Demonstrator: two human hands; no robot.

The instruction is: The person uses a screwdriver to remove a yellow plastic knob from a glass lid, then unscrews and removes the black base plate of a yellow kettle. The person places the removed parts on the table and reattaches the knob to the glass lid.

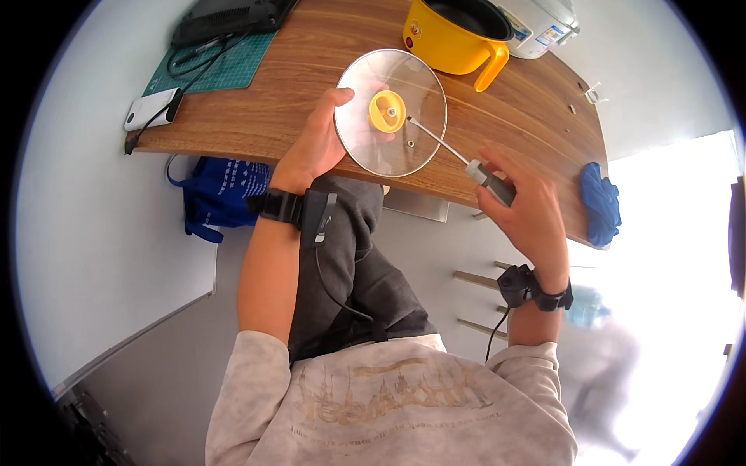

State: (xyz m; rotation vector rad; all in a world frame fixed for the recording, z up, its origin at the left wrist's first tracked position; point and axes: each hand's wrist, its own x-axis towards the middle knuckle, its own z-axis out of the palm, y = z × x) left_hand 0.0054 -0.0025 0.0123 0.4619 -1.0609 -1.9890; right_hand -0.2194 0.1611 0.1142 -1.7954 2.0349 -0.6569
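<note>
My left hand [317,144] grips the rim of a round glass pot lid [423,85] from its left side, thumb on top and fingers showing through the glass beneath. The lid is tipped up over the table's near edge. At its centre sits a yellow knob [378,116] with a screw in the middle. A small metal-rimmed steam hole lies to the knob's lower right. In my right hand [528,206] is a screwdriver [491,183] with a grey and dark handle. Its tip points at the knob's right edge; whether it touches I cannot tell.
On the wooden table [311,62] stand a yellow electric pot [447,43] and a white appliance [540,27] behind it. A green cutting mat [225,66], a white power bank [151,109] and a black device [225,19] lie left. Blue cloth [600,203] hangs at the right edge; a blue bag [221,194] sits below.
</note>
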